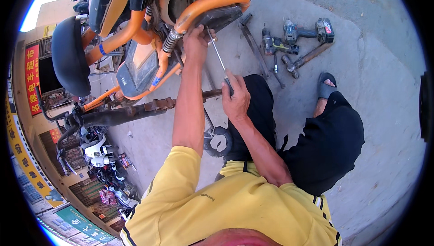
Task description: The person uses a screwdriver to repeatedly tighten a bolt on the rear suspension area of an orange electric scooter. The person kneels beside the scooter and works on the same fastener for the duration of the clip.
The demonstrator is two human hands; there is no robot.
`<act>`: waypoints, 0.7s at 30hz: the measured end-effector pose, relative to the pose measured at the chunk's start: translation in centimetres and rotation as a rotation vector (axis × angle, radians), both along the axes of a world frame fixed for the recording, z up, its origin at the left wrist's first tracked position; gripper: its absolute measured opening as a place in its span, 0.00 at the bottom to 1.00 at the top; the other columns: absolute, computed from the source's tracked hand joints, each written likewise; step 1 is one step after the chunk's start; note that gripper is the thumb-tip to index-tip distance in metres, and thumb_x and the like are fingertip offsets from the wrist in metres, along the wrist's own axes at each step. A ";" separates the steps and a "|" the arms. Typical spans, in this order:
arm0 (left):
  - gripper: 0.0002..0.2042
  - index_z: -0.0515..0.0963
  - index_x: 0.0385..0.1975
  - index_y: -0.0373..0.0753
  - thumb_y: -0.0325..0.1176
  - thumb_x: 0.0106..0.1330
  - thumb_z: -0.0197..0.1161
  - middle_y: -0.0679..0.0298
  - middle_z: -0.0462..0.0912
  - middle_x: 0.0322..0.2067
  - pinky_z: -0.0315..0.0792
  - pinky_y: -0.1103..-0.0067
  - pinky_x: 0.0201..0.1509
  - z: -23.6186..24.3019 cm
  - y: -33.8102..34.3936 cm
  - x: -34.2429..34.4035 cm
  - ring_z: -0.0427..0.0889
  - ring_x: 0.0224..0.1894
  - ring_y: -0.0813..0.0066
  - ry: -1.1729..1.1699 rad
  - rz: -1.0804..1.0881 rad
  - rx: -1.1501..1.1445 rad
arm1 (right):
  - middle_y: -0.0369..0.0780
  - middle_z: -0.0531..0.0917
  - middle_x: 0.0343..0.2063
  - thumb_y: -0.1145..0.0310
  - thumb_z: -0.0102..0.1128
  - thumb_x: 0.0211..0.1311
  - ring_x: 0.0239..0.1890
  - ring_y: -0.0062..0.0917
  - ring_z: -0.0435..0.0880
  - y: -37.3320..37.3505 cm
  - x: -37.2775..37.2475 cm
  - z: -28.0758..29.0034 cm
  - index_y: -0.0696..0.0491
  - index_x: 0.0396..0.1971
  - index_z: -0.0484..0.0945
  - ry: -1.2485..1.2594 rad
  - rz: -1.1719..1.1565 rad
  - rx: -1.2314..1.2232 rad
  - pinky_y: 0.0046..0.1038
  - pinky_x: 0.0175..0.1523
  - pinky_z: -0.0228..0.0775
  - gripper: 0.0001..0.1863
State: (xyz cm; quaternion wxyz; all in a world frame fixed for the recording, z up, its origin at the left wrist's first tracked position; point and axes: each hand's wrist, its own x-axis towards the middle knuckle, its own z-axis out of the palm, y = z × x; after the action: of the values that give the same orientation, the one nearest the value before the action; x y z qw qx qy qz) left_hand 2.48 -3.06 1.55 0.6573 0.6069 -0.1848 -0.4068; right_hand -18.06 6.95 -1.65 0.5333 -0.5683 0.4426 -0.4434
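nearest is the yellow shirt [235,201]; the person is low with knees apart, which probably leaves room for both arms to reach forward. the right hand [237,94] is wrapped around the handle of the screwdriver [219,58], its fingers bent over the grip, a hold that would suit steering or turning it. the screwdriver is between the 2 hands, just beyond the knee. its long axis slants: the handle sits nearer the person and to the right, while the shaft runs forward and leftward, tip pointing away toward the bike [210,2]. whether the tip touches anything, i cannot tell.

farther on, the left hand [195,45] is up against the underside of the bike's orange tube, beside the spring [172,41], fingers bent close to the tip, perhaps to guide it or steady a part; i cannot tell whether they pinch something small.

to the right, on the ground [352,47], lie the hammer [309,57], the drill [278,45], the impact wrench [296,32] and a long bar [255,49], grouped beside the bike, presumably for easy reach. farthest, on the left, scooters [97,151] are parked by shopfronts.
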 end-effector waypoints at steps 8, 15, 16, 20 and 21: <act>0.20 0.66 0.59 0.31 0.20 0.66 0.50 0.53 0.77 0.36 0.84 0.59 0.41 0.2 -0.5 -0.5 0.82 0.35 0.61 -0.091 0.000 0.017 | 0.35 0.84 0.32 0.69 0.67 0.68 0.30 0.17 0.79 -1.4 -0.7 -2.1 0.60 0.58 0.81 -0.469 0.221 0.629 0.23 0.36 0.73 0.21; 0.23 0.67 0.63 0.28 0.16 0.67 0.54 0.55 0.78 0.42 0.75 0.68 0.39 0.0 -0.7 -2.3 0.79 0.34 0.67 -0.111 0.004 -0.057 | 0.46 0.81 0.41 0.78 0.65 0.61 0.36 0.48 0.84 -0.6 -0.3 -0.2 0.57 0.60 0.77 0.156 0.041 -0.098 0.40 0.38 0.78 0.25; 0.22 0.67 0.62 0.29 0.16 0.68 0.54 0.56 0.77 0.40 0.77 0.67 0.39 0.1 -0.8 -2.1 0.79 0.34 0.67 -0.119 -0.009 -0.047 | 0.46 0.81 0.41 0.78 0.65 0.61 0.36 0.47 0.84 -0.7 -0.1 0.1 0.57 0.60 0.78 0.167 0.046 -0.078 0.40 0.38 0.77 0.25; 0.19 0.66 0.62 0.30 0.16 0.71 0.53 0.57 0.76 0.36 0.79 0.67 0.38 0.2 -0.1 -1.9 0.79 0.32 0.67 -0.108 0.058 -0.034 | 0.46 0.82 0.43 0.72 0.66 0.63 0.34 0.43 0.86 0.6 0.7 -0.4 0.55 0.61 0.78 0.132 0.038 -0.082 0.39 0.37 0.79 0.24; 0.22 0.66 0.63 0.30 0.15 0.70 0.54 0.56 0.77 0.39 0.77 0.70 0.37 0.5 -0.2 -1.9 0.80 0.32 0.67 -0.102 0.064 -0.037 | 0.45 0.83 0.43 0.73 0.65 0.64 0.33 0.41 0.87 0.2 0.7 -0.3 0.57 0.61 0.77 0.083 0.033 -0.100 0.37 0.37 0.79 0.25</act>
State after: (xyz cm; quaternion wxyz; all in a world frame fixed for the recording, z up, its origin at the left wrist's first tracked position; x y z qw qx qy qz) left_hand 0.58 -3.25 2.04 0.6708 0.6202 -0.2063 -0.3506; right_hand -17.41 7.19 -1.92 0.4927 -0.6193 0.4324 -0.4321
